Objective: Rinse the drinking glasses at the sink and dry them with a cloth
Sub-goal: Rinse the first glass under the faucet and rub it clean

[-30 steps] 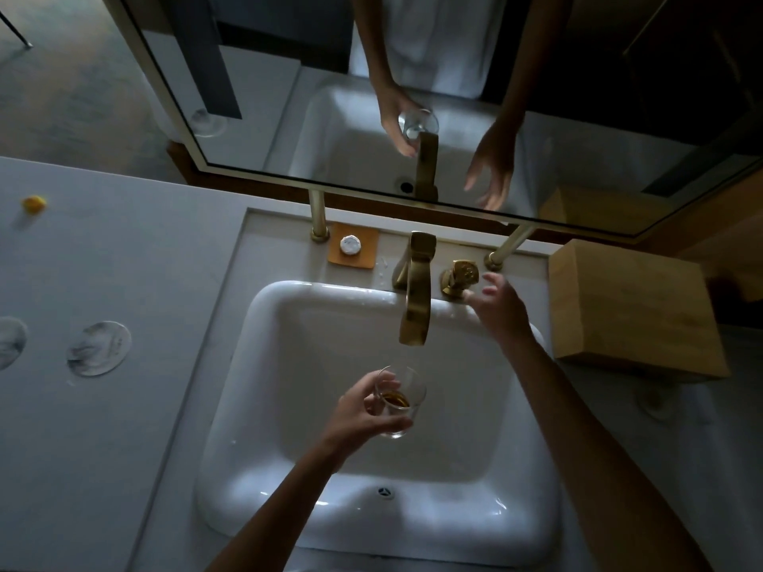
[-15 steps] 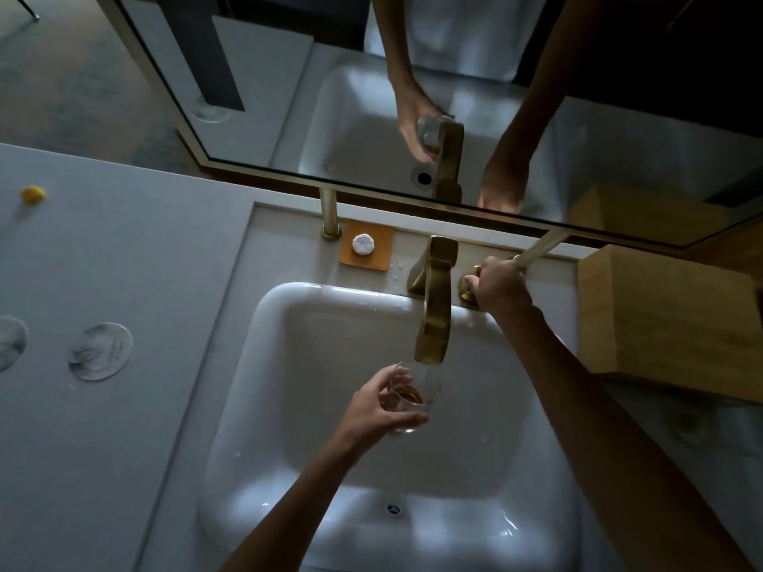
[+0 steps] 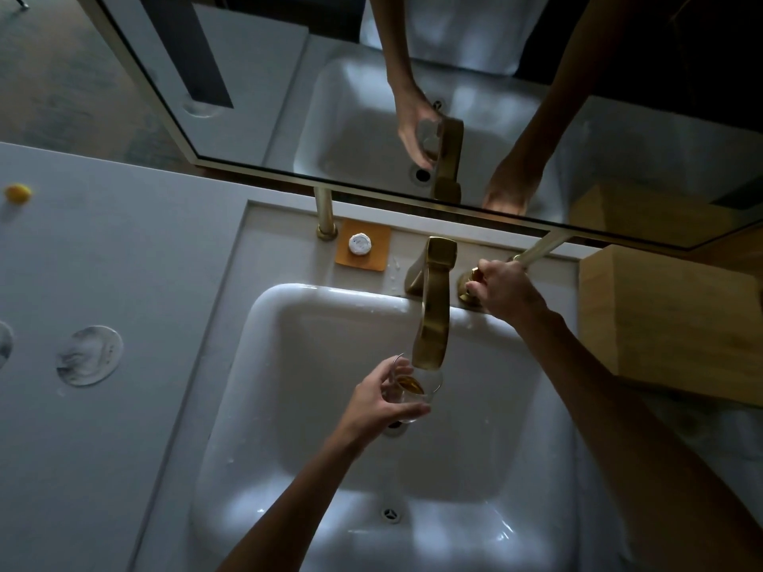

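**Item: drinking glass held under tap, water not yet seen**

Head view, sole entry.

- Left hand (image 3: 377, 400): fingers and thumb curled round the side of a clear drinking glass (image 3: 415, 388), which it holds over the basin with the mouth up, directly beneath the spout's outlet. Placement judged deliberate, so that the stream would fall inside the glass. An amber patch shows low in the glass; whether it is liquid or the spout's reflection cannot be told.
- Right hand (image 3: 501, 289): fingers closed round the brass tap handle (image 3: 470, 282) just right of the spout, knuckles up, a grip suited to turning it. No stream is visible at the outlet.
- Brass spout (image 3: 431, 311): arches from the back ledge out over the white sink (image 3: 289, 406); its tip hides the far rim of the glass.
- Drain (image 3: 392, 427): partly hidden below the glass.
- Back ledge: orange square pad (image 3: 377, 260) bearing a small white round cap (image 3: 360, 244).
- Counter (image 3: 103, 468), left: round marbled coaster (image 3: 89, 355), a second at the frame edge, a small yellow object (image 3: 17, 193) well apart.
- Right: wooden box (image 3: 669, 324) beside the sink.
- Mirror (image 3: 264, 76) above repeats both hands.
- Cloth: none in view.

Stage judged: rinse about to begin; drying outstanding.
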{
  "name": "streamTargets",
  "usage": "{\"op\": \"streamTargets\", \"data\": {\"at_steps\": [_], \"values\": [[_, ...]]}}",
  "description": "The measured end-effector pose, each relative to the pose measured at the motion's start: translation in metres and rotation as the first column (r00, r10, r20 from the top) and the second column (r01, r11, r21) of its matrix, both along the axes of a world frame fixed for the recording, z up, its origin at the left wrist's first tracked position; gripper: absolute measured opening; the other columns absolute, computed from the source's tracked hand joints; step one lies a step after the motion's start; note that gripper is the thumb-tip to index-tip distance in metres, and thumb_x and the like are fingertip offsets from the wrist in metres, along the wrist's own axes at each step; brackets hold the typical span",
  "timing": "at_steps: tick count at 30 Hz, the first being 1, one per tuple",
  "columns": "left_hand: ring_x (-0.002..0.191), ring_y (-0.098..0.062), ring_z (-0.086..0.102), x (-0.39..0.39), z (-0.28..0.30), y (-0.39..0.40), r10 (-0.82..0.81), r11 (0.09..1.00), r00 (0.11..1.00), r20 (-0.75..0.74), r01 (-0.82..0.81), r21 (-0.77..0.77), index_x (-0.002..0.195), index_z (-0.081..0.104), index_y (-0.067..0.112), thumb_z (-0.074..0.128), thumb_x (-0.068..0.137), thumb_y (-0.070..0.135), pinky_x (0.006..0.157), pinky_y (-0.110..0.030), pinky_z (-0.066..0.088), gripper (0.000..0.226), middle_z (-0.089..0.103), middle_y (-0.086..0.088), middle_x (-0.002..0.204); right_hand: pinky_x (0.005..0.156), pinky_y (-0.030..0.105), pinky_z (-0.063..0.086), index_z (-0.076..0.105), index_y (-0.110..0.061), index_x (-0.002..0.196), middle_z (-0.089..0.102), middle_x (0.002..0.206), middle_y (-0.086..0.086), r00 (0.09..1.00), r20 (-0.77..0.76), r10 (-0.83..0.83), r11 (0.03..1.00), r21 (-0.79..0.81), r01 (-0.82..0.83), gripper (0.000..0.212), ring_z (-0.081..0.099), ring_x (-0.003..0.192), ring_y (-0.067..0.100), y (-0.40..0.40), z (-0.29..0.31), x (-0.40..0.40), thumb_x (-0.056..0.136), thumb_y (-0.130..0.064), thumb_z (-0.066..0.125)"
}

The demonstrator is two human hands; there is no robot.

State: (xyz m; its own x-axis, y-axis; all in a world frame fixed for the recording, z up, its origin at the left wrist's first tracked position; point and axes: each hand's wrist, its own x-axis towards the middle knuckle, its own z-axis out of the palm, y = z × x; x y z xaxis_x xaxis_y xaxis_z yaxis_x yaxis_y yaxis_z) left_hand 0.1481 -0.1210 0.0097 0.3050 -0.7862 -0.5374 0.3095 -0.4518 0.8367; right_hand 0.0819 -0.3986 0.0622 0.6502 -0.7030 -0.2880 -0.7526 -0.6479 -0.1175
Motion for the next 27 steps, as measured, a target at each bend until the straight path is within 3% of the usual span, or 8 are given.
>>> {"op": "streamTargets", "data": {"at_steps": [3, 7, 14, 19, 22, 24, 25, 27], "values": [[0.111, -0.015, 0.069, 0.0, 0.002, -0.003, -0.005, 1.0, 1.0, -0.005, 0.005, -0.013, 0.135, 0.055, 0.026, 0.093, 0.066, 0.023, 0.098, -0.034, 0.056, 0.078, 0.068, 0.0, 0.127, 0.07, 0.031, 0.038, 0.058, -0.006, 0.109, 0.066, 0.098, 0.02, 0.997, -0.015, 0.078, 0.997, -0.004, -0.078, 0.028, 0.06, 0.09, 0.033, -0.002, 0.005, -0.002, 0.095, -0.03, 0.058], [0.11, -0.017, 0.07, 0.0, 0.004, -0.006, 0.002, 1.0, 1.0, -0.03, -0.003, -0.03, 0.133, 0.056, 0.027, 0.092, 0.067, 0.017, 0.097, -0.036, 0.057, 0.076, 0.07, -0.002, 0.124, 0.069, 0.029, 0.035, 0.057, -0.008, 0.109, 0.065, 0.095, 0.017, 0.993, -0.037, 0.116, 0.993, 0.019, -0.116, 0.028, 0.058, 0.083, 0.028, -0.004, 0.008, -0.001, 0.096, -0.033, 0.057], [0.114, -0.021, 0.068, 0.001, 0.001, -0.007, -0.005, 1.0, 1.0, -0.012, 0.005, -0.004, 0.134, 0.056, 0.03, 0.094, 0.061, 0.031, 0.103, -0.048, 0.053, 0.082, 0.068, -0.002, 0.127, 0.076, 0.034, 0.046, 0.056, -0.004, 0.123, 0.066, 0.105, 0.018, 0.981, -0.076, 0.179, 0.984, 0.015, -0.178, 0.036, 0.062, 0.096, 0.032, 0.002, 0.019, 0.0, 0.099, -0.03, 0.054], [0.112, -0.022, 0.069, 0.001, 0.0, -0.005, -0.001, 1.0, 1.0, -0.001, 0.001, -0.003, 0.132, 0.057, 0.031, 0.094, 0.059, 0.029, 0.102, -0.05, 0.053, 0.082, 0.07, -0.001, 0.125, 0.093, 0.039, 0.047, 0.044, -0.011, 0.144, 0.061, 0.121, 0.023, 0.982, 0.185, -0.043, 0.983, 0.186, 0.008, 0.054, 0.059, 0.111, 0.035, 0.006, 0.008, -0.02, 0.095, -0.026, 0.06], [0.111, -0.021, 0.069, 0.003, 0.002, -0.004, 0.01, 1.0, 1.0, -0.001, -0.01, -0.005, 0.131, 0.058, 0.029, 0.093, 0.057, 0.029, 0.101, -0.047, 0.054, 0.082, 0.069, -0.001, 0.124, 0.094, 0.04, 0.052, 0.037, -0.011, 0.146, 0.045, 0.137, 0.022, 0.853, 0.456, -0.253, 0.967, 0.122, 0.222, 0.062, 0.054, 0.116, 0.032, 0.035, -0.004, -0.037, 0.092, -0.018, 0.065], [0.11, -0.021, 0.069, 0.005, 0.001, -0.003, 0.028, 1.0, 1.0, -0.003, -0.028, 0.004, 0.129, 0.06, 0.027, 0.093, 0.054, 0.03, 0.1, -0.046, 0.055, 0.082, 0.07, -0.001, 0.122, 0.083, 0.035, 0.056, 0.044, -0.008, 0.138, 0.044, 0.133, 0.022, 0.75, 0.578, -0.322, 0.921, 0.007, 0.39, 0.052, 0.058, 0.104, 0.028, 0.063, -0.01, -0.052, 0.09, -0.01, 0.063], [0.11, -0.021, 0.069, 0.007, 0.0, -0.003, 0.033, 0.999, 0.999, -0.001, -0.033, 0.006, 0.128, 0.06, 0.026, 0.093, 0.054, 0.03, 0.101, -0.046, 0.054, 0.082, 0.07, -0.002, 0.121, 0.08, 0.034, 0.055, 0.051, -0.007, 0.129, 0.05, 0.126, 0.021, 0.71, 0.596, -0.375, 0.895, 0.032, 0.445, 0.041, 0.06, 0.099, 0.027, 0.075, -0.013, -0.058, 0.089, -0.006, 0.061], [0.111, -0.023, 0.069, 0.008, -0.003, -0.002, 0.046, 0.999, 0.999, -0.01, -0.046, 0.009, 0.127, 0.06, 0.024, 0.094, 0.053, 0.03, 0.103, -0.049, 0.053, 0.082, 0.071, -0.003, 0.12, 0.081, 0.037, 0.054, 0.063, -0.013, 0.107, 0.063, 0.107, 0.015, 0.641, 0.549, -0.537, 0.843, 0.311, 0.439, 0.026, 0.064, 0.098, 0.032, 0.098, -0.022, -0.068, 0.087, 0.003, 0.056]]}}
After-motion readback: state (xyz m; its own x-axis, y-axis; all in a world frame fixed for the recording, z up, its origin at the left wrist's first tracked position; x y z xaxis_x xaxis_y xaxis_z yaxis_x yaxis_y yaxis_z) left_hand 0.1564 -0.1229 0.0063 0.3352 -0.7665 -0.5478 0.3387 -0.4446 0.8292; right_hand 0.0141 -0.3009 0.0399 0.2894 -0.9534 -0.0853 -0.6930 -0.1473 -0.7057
